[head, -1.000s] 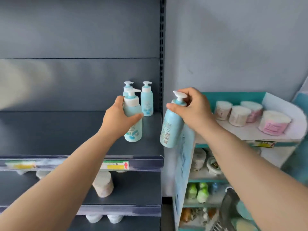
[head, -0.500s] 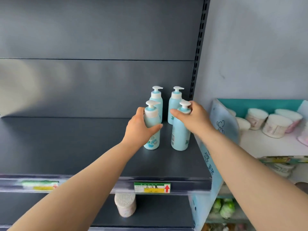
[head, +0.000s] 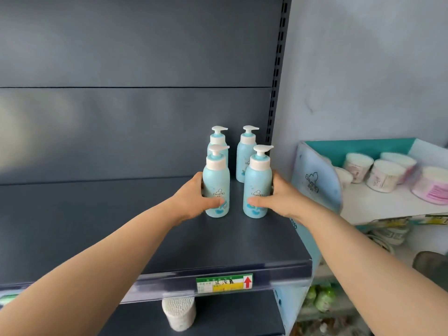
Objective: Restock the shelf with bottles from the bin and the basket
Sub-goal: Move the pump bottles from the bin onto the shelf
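Here two hands (head: 194,200) grip two of four bottles (head: 216,187).

The word "Giving" stands in dark letters under a small cloud outline on the front left bottle (head: 216,187), and the same mark, partly covered by a thumb, on the front right bottle (head: 257,187). The blue display side panel (head: 315,183) at the right carries "Giving" turned on its side. The price tag (head: 224,283) on the shelf edge (head: 157,284) bears handwritten characters, too blurred to read, and a red up arrow.
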### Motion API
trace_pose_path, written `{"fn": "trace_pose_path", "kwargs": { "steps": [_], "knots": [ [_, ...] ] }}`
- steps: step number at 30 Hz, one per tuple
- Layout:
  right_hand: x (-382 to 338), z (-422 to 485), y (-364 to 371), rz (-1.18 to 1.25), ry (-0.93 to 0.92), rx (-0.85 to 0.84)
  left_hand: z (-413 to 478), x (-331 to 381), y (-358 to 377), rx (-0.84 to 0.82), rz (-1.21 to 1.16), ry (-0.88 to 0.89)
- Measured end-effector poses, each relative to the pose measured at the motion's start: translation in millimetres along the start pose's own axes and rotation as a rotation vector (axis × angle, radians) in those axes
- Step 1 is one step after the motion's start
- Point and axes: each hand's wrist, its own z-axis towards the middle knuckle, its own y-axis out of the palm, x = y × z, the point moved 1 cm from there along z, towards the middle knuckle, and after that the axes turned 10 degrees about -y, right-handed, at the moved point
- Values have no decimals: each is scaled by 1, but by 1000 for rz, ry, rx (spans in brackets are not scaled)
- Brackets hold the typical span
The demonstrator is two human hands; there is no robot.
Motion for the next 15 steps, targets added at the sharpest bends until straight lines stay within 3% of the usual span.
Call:
{"fn": "trace_pose_path", "kwargs": {
  "steps": [8, 15],
  "knots": [
    [22, 23, 4, -178, 34, 147, 22, -4, 16, 141, 92, -37],
    [35, 46, 3, -139, 47, 112, 44, -7, 14, 118, 55, -57]
  ]
}}
